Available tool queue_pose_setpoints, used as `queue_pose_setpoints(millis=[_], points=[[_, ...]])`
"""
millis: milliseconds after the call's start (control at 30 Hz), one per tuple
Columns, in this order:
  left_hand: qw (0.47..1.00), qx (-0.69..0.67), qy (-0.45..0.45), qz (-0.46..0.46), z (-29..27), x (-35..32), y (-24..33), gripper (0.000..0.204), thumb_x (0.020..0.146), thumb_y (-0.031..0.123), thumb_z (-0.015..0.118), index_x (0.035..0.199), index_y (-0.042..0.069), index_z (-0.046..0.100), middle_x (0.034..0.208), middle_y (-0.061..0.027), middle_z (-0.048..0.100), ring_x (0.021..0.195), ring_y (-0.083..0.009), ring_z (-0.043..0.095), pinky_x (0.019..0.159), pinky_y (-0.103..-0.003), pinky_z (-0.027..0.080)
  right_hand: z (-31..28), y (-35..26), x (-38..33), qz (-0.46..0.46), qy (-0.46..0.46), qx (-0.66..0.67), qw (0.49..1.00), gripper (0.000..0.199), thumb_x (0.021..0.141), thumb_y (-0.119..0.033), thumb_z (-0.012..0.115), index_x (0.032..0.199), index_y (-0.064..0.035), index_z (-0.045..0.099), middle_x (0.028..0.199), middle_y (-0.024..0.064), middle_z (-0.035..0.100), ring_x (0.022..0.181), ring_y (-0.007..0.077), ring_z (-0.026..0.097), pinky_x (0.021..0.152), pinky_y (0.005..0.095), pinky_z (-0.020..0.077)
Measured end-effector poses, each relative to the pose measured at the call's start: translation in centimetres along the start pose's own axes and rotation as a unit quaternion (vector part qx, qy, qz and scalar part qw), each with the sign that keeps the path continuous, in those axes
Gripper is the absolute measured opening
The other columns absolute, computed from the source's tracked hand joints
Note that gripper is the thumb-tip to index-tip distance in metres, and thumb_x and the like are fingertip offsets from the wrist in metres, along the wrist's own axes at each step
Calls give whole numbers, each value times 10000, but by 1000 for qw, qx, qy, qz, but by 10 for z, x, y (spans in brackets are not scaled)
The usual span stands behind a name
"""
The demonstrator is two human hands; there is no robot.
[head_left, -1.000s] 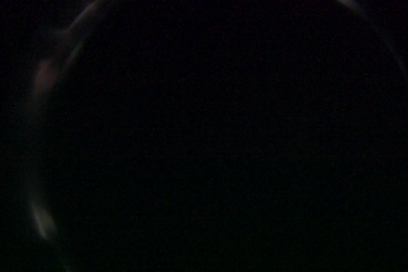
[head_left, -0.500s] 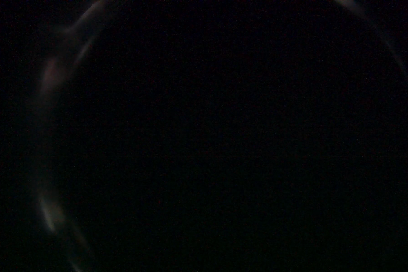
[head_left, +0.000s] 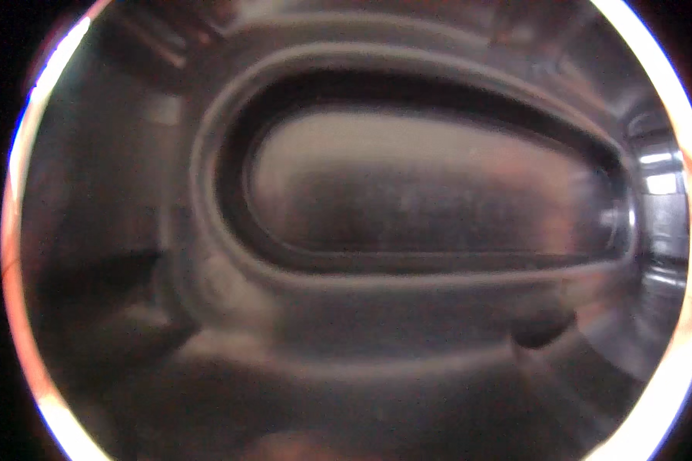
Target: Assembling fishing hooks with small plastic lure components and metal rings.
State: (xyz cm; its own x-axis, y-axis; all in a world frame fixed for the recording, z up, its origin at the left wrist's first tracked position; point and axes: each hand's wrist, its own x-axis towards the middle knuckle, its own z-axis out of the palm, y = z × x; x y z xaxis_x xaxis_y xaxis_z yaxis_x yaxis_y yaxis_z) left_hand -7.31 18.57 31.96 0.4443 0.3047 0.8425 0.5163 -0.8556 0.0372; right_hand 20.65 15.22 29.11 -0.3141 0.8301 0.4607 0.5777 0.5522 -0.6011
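A dark, glossy surface (head_left: 361,323) fills almost the whole head view, very close up and blurred. It has a long rounded recess (head_left: 423,184) with a raised rim, wider at its left end. I cannot make out what kind of object it is. At the right edge of the view is a shiny curved part (head_left: 661,192) with bright reflections. Neither of my hands can be recognised. Pinkish patches lie along the outer rim, too smeared to tell what they are.
A bright, overexposed band (head_left: 669,69) curves round both sides of the dark surface. Beyond it the picture's corners are black. The surroundings are hidden.
Half a second ago the view was almost wholly black, with only faint smears at the rim. Now the dark surface with its recess is lit and visible.
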Motion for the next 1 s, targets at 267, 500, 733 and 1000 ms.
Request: queue_pose_setpoints(millis=[267, 500, 733, 1000], points=[[1000, 8, 6, -25, 3, 33, -34, 744, 808, 179, 795, 1443, -39, 474, 1285, -234, 653, 1184, -297, 662, 984, -392, 549, -24, 0, 40, -13, 8, -29, 999, 730, 571, -162, 862, 1260, -10, 676, 1126, 91, 673, 804, 130, 620, 673, 253, 489], [997, -40, -22, -70, 15, 55, -64, 893, 727, 82, 815, 1509, -24, 397, 1253, -211, 678, 1091, -260, 688, 887, -349, 565, -45, 2, 71, -5, 52, -30, 998, 743, 561, -150, 862, 1269, -14, 679, 1130, 89, 671, 799, 128, 617, 668, 253, 488], [963, -184, -117, -156, 108, -91, -19, 940, 625, -88, 855, 1474, 47, 475, 1261, -174, 689, 966, -212, 713, 776, -322, 598, 40, 72, -28, -19, 8, -91, 996, 643, 585, -74, 847, 1208, -29, 692, 1062, 49, 637, 818, 134, 598, 660, 259, 493], [936, -223, -141, -233, 128, -122, -21, 952, 650, -85, 864, 1493, 126, 477, 1246, -112, 691, 969, -212, 707, 764, -337, 610, 55, 81, -43, -2, 7, -84, 996, 592, 598, -56, 868, 1159, -56, 679, 1088, 37, 624, 802, 134, 609, 660, 255, 510]])
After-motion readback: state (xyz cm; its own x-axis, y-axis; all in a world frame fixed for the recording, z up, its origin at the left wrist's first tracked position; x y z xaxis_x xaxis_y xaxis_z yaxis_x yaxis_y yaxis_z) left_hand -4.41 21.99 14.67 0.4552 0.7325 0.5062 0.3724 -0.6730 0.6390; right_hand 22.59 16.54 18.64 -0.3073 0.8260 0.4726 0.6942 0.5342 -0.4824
